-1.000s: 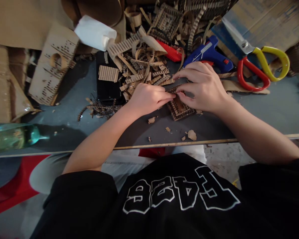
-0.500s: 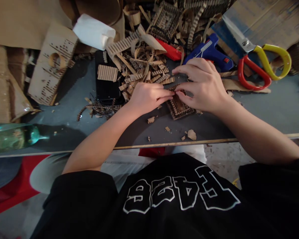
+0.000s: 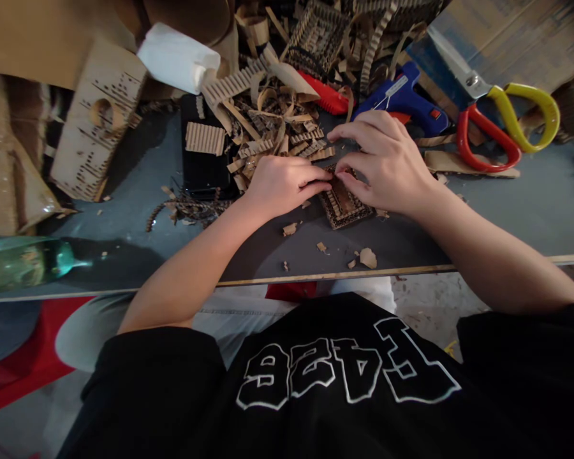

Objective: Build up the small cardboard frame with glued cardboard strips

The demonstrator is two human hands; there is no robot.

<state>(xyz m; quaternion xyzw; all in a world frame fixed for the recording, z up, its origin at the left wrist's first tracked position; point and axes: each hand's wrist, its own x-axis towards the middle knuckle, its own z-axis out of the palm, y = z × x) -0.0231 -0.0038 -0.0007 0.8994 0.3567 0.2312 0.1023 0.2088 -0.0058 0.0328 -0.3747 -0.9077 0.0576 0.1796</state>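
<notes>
A small rectangular corrugated cardboard tray [image 3: 340, 220] with stepped walls lies on the table near its front edge. My left hand [image 3: 284, 185] is closed at the tray's upper left corner, thumb and forefinger pinched on its edge. From the other side, my right hand [image 3: 387, 162] reaches over the tray with thumb and forefinger close together and the other fingers arched above. Whatever lies between those right fingertips is too small or hidden to make out. The tray's far right side is covered by my right hand.
Behind my hands lies a heap of cardboard strips [image 3: 277, 121], with a red-handled tool [image 3: 328, 95] and a blue glue gun [image 3: 402, 102]. Large scissors [image 3: 490, 137] rest at right. A black flat object [image 3: 203, 172], white bottle [image 3: 176, 57] and green bottle [image 3: 23, 261] are at left.
My left fingertips have drawn back slightly to the left from my right fingertips. The right thumb and forefinger have shifted a little; the tray stays in place.
</notes>
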